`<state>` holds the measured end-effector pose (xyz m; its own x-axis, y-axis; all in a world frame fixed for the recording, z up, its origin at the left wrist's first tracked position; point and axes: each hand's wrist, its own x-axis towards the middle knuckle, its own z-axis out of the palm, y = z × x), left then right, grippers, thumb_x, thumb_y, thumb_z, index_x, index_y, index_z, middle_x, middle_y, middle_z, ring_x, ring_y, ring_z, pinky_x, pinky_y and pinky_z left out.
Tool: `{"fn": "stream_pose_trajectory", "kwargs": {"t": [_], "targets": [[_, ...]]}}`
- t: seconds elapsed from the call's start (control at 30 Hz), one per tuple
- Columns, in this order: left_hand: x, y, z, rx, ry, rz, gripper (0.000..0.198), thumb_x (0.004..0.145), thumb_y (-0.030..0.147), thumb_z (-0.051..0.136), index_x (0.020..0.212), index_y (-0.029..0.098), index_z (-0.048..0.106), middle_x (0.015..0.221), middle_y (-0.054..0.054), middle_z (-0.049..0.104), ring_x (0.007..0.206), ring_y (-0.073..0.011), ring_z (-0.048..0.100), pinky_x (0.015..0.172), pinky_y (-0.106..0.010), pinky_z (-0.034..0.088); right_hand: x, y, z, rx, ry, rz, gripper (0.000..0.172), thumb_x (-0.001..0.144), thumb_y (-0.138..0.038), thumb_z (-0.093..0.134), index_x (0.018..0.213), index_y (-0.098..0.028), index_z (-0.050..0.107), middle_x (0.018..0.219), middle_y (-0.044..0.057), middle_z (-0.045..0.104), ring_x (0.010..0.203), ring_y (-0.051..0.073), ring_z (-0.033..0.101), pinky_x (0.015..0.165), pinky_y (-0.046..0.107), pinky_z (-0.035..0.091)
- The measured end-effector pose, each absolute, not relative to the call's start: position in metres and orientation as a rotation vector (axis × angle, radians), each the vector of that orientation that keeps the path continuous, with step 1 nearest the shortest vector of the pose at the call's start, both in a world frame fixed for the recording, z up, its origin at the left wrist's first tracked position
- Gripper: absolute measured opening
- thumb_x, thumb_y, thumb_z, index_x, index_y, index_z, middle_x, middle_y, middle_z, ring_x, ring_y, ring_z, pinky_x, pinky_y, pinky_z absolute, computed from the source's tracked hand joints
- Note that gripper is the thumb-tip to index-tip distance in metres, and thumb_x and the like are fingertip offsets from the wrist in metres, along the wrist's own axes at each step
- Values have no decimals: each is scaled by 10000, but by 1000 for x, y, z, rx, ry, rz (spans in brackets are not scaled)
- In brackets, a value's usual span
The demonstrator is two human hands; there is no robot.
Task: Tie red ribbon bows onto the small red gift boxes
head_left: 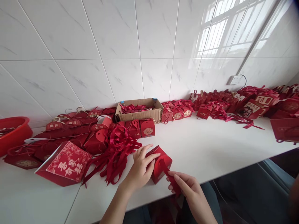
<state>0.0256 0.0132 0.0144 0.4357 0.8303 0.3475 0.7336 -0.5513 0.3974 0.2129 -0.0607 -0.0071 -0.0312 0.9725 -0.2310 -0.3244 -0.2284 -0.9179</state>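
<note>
A small red gift box (pixel 158 178) stands near the table's front edge, a red ribbon (pixel 164 165) running over its top. My left hand (pixel 141 166) grips the box from the left, fingers across its upper part and thumb against the near side. To the right of the box, my right hand (pixel 183 184) pinches the ribbon between thumb and fingers; the ribbon's end hangs down past the table edge. Left of my left hand lies a tangled heap of loose red ribbons (pixel 116 155).
Behind, a cardboard carton (pixel 137 116) holds red ribbons or packets. Rows of red gift boxes (pixel 147 128) line the wall. A larger red box (pixel 66 163) lies tilted at left, near a red basin (pixel 17 135). Another person's legs (pixel 254 186) show at right.
</note>
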Motion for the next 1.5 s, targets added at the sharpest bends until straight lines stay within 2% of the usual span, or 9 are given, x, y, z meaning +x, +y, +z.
{"fn": "stream_pose_trajectory", "kwargs": {"t": [0.27, 0.5, 0.73, 0.97, 1.07, 1.2, 1.3, 1.37, 1.5], "targets": [[26, 24, 16, 2526, 1271, 771, 312, 882, 134, 435, 1003, 310, 661, 1329, -12, 512, 1253, -246, 415, 1029, -498, 361, 216, -67, -5, -1121, -744, 1592, 467, 730, -523, 696, 1005, -147, 731, 843, 103, 728, 731, 194, 667, 709, 286, 491], [27, 26, 16, 2530, 1271, 775, 217, 841, 110, 476, 876, 261, 627, 1311, -14, 511, 1247, -233, 397, 1025, -468, 348, 211, -67, -10, -1140, -753, 1597, 526, 715, -543, 697, 1049, -138, 713, 855, 123, 734, 768, 227, 676, 611, 270, 493], [26, 31, 13, 2664, 1330, 964, 184, 867, 119, 453, 857, 227, 602, 1200, -69, 542, 1144, -261, 451, 954, -490, 362, 212, -67, -11, -1138, -917, 1539, 473, 757, -524, 660, 1063, -166, 700, 949, 115, 724, 853, 250, 676, 727, 327, 526], [23, 29, 28, 2664, 1299, 1276, 163, 855, 105, 492, 898, 213, 606, 1135, -90, 534, 1105, -244, 501, 940, -430, 416, 224, -45, -17, -1274, -1221, 726, 232, 851, -388, 575, 774, -199, 685, 956, 103, 690, 961, 260, 626, 847, 354, 487], [27, 30, 36, 2642, 1199, 1186, 179, 881, 108, 451, 919, 209, 593, 1111, -80, 566, 997, -193, 581, 858, -343, 479, 221, -25, -4, -1158, -1355, 632, 164, 868, -316, 554, 924, -216, 671, 1022, 90, 674, 998, 239, 614, 853, 342, 491], [30, 28, 41, 2504, 1181, 1094, 181, 913, 145, 404, 935, 217, 568, 935, -38, 640, 790, -146, 646, 707, -262, 509, 205, -1, 5, -961, -1563, 808, 302, 887, -286, 522, 1176, -219, 581, 1078, 71, 676, 998, 204, 623, 865, 322, 494], [27, 23, 49, 2214, 1269, 1201, 119, 928, 211, 413, 914, 220, 531, 619, 39, 588, 540, -118, 620, 549, -218, 480, 196, 5, 0, -980, -1567, 951, 315, 914, -338, 476, 1170, -189, 582, 833, 45, 706, 743, 172, 646, 685, 283, 520], [25, 18, 60, 2006, 1290, 1300, 91, 932, 254, 427, 913, 216, 508, 537, 71, 536, 448, -104, 594, 486, -200, 454, 194, 4, -3, -1027, -1516, 973, 325, 917, -375, 463, 1125, -172, 609, 766, 44, 696, 679, 167, 630, 615, 270, 508], [26, 11, 86, 1829, 1147, 1415, 94, 926, 285, 464, 917, 205, 513, 617, 56, 567, 465, -96, 618, 485, -193, 461, 189, 1, 16, -953, -1517, 937, 284, 871, -374, 553, 1059, -185, 651, 923, 70, 706, 840, 193, 641, 763, 305, 510]]}}
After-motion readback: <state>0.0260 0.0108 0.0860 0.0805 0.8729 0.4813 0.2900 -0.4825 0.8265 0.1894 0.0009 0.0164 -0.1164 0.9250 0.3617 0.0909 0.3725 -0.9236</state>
